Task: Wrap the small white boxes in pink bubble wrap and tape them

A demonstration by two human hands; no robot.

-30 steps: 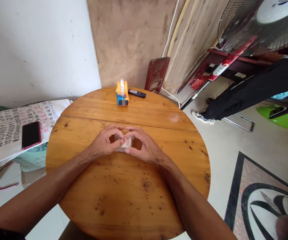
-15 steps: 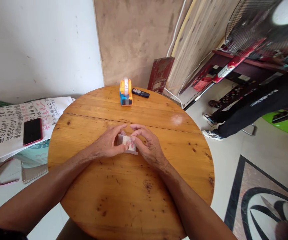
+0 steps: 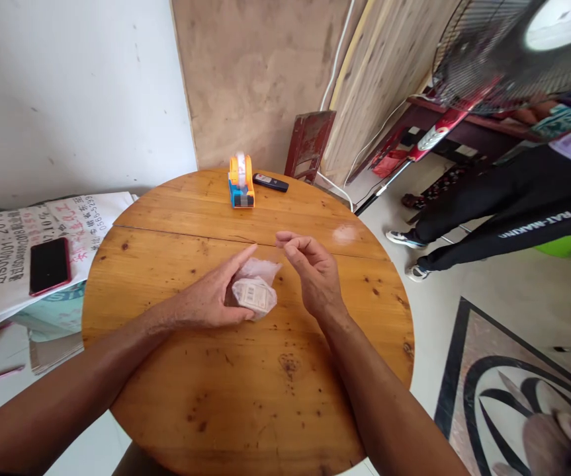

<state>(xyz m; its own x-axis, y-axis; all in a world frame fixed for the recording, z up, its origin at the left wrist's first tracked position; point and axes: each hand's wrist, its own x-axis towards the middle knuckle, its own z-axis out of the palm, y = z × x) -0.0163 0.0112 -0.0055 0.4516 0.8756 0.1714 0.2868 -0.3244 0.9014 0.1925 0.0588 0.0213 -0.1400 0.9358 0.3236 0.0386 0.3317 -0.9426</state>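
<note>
A small white packet, box-like with a printed label, rests on the round wooden table. Thin translucent wrap encloses it and spreads out loosely at its far side. My left hand curves around the packet's left side, thumb against its near edge and fingers stretched along behind it. To the right of the packet, my right hand is raised with thumb and forefinger close together in a pinch. Whatever lies between those fingertips, if anything, is too small to make out.
At the table's far edge stand an orange and blue tape dispenser and a black remote. A phone lies on a printed white sack at left. A fan and a person in black trousers are at right.
My right hand has moved away from the packet to the right, its fingers now pinched. The packet shows a different, labelled face, and its wrap now spreads out loosely. The view has shifted slightly.
</note>
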